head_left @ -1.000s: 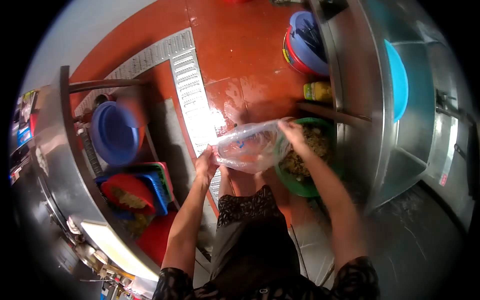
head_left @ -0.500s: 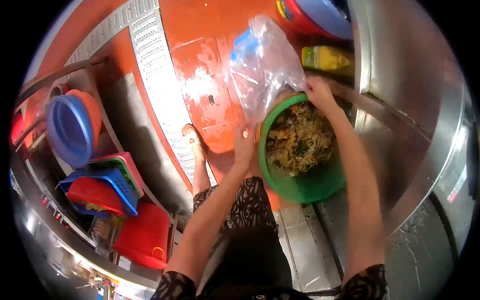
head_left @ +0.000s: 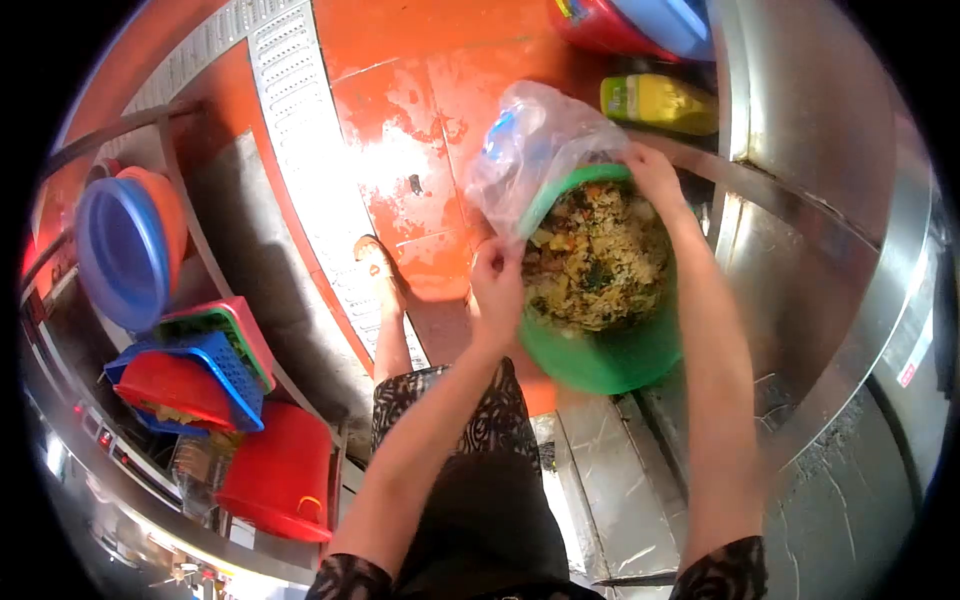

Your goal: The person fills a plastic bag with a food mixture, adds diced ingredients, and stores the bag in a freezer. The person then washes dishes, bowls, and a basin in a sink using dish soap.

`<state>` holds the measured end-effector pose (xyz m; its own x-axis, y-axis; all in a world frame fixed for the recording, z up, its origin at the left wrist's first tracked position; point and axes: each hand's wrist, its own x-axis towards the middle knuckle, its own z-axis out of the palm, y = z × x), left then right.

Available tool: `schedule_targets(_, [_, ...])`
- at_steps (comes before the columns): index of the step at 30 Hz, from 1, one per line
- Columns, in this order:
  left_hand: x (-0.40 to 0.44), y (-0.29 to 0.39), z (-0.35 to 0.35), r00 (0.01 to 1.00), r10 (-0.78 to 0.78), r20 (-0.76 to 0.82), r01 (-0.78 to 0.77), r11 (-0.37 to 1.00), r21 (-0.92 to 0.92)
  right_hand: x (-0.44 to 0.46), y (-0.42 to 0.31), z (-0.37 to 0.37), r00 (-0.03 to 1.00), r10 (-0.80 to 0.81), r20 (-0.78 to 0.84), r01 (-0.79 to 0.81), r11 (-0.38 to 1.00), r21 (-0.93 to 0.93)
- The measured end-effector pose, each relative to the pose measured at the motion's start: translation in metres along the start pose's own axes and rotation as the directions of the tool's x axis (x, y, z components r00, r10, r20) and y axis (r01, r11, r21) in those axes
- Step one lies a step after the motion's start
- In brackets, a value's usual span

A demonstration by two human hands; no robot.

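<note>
Across the scene runs a red tiled floor (head_left: 390, 85), with a stainless-steel unit (head_left: 800, 130) rising along its right side. Between that unit and the person's legs (head_left: 392, 335) sits a round green plastic tub (head_left: 600, 365), holding a heap of mixed food scraps (head_left: 610, 260). A clear plastic bag (head_left: 545, 130), patched with blue, lies against the tub's far rim, its body outside and its edge stretched between two hands; a yellow bottle (head_left: 675, 105) is near it. The left hand (head_left: 497, 285) is beside the rim, thumb and fingertips pinching the bag's edge. The right hand (head_left: 652, 175) is at the far rim, fingers apparently closed on the film, though the exact tips cannot be told. The step in hand looks like fitting the bag's mouth around the rim; the next move likely calls for keeping both pinches firm while drawing the film further over.
</note>
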<state>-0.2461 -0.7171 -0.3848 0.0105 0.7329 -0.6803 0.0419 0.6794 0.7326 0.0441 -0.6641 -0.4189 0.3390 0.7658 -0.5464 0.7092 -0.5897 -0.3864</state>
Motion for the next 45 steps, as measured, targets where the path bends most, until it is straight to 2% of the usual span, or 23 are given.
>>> schedule_targets(1, [0.011,0.007,-0.005,1.0,0.0,-0.005,0.0,1.0,0.002,-0.004,-0.002,0.0,0.998,0.044,0.041,-0.049,0.992,0.117])
schedule_targets(3, [0.04,0.023,-0.01,0.966,0.239,0.095,-0.221,0.96,-0.171,-0.021,-0.005,0.006,0.99,0.137,0.027,-0.139,0.971,0.197])
schedule_targets(6, [0.082,0.062,-0.018,0.959,0.016,0.283,-0.042,0.995,0.087,-0.054,0.015,0.021,0.971,0.238,0.001,-0.219,0.892,0.394])
schedule_targets(8, [0.096,0.081,-0.021,0.936,-0.047,0.349,0.006,0.993,0.118,-0.079,-0.004,0.023,0.885,0.459,0.081,-0.452,0.803,0.389])
schedule_targets(9, [0.103,0.086,-0.023,0.905,-0.113,0.409,0.053,0.986,0.156,-0.086,0.004,0.028,0.887,0.454,0.082,-0.447,0.803,0.393])
schedule_targets(11, [0.118,0.07,-0.033,0.922,0.023,0.386,-0.107,0.975,0.197,-0.097,0.033,0.045,0.97,0.154,-0.188,-0.08,0.933,0.352])
schedule_targets(12, [0.122,0.065,-0.039,0.912,0.16,0.377,-0.26,0.937,0.234,-0.099,0.029,0.048,0.97,0.158,-0.187,-0.082,0.929,0.361])
schedule_targets(13, [0.11,0.09,-0.044,0.853,0.368,0.37,-0.494,0.798,0.346,-0.1,0.02,0.047,0.939,0.19,-0.286,0.008,0.821,0.571])
schedule_targets(15, [0.106,0.09,-0.055,0.874,0.291,0.39,-0.399,0.887,0.232,-0.105,-0.004,0.043,0.88,0.363,-0.306,0.082,0.518,0.851])
schedule_targets(16, [0.105,0.089,-0.057,0.887,0.213,0.41,-0.284,0.951,0.12,-0.103,-0.001,0.042,0.878,0.366,-0.309,0.086,0.514,0.853])
schedule_targets(19, [0.101,0.078,-0.06,0.908,0.151,0.392,-0.137,0.989,-0.064,-0.103,0.006,0.038,0.899,0.292,-0.327,0.146,0.504,0.851])
schedule_targets(21, [0.106,0.07,-0.066,0.917,0.127,0.378,-0.055,0.979,-0.197,-0.107,0.01,0.036,0.932,0.2,-0.303,0.05,0.756,0.653])
schedule_targets(22, [0.106,0.069,-0.071,0.916,0.129,0.379,-0.057,0.979,-0.196,-0.109,0.012,0.035,0.931,0.2,-0.305,0.052,0.755,0.654])
schedule_targets(24, [0.101,0.065,-0.079,0.868,0.17,0.467,-0.169,0.985,-0.044,-0.113,0.016,0.038,0.942,0.101,-0.321,0.089,0.844,0.529])
schedule_targets(25, [0.097,0.062,-0.079,0.814,0.308,0.492,-0.41,0.905,0.112,-0.113,0.02,0.041,0.941,0.144,-0.306,0.055,0.827,0.559])
schedule_targets(26, [0.092,0.06,-0.084,0.815,0.307,0.491,-0.411,0.904,0.117,-0.114,0.023,0.042,0.942,0.144,-0.304,0.056,0.824,0.563])
schedule_targets(28, [0.079,0.07,-0.089,0.809,0.292,0.51,-0.476,0.834,0.277,-0.116,0.028,0.044,0.892,-0.108,-0.438,0.217,0.954,0.207])
schedule_targets(30, [0.082,0.078,-0.096,0.756,0.352,0.551,-0.603,0.701,0.38,-0.116,0.031,0.05,0.895,-0.111,-0.432,0.251,0.926,0.282])
schedule_targets(32, [0.093,0.079,-0.106,0.565,0.463,0.683,-0.825,0.336,0.455,-0.117,0.033,0.055,0.899,-0.119,-0.422,0.285,0.89,0.357])
schedule_targets(35, [0.082,0.077,-0.108,0.634,0.45,0.629,-0.772,0.419,0.478,-0.124,0.03,0.052,0.955,0.002,-0.297,0.124,0.907,0.404])
schedule_targets(39, [0.061,0.073,-0.105,0.79,0.358,0.497,-0.612,0.512,0.603,-0.127,0.023,0.045,0.969,-0.012,-0.246,0.046,0.99,0.13])
schedule_targets(42, [0.067,0.078,-0.093,0.712,0.503,0.49,-0.685,0.347,0.64,-0.124,0.023,0.044,0.971,-0.036,-0.235,0.04,0.999,0.012])
schedule_targets(45, [0.061,0.065,-0.097,0.804,0.479,0.352,-0.592,0.595,0.544,-0.121,0.022,0.043,0.978,-0.013,-0.208,0.012,1.0,-0.007])
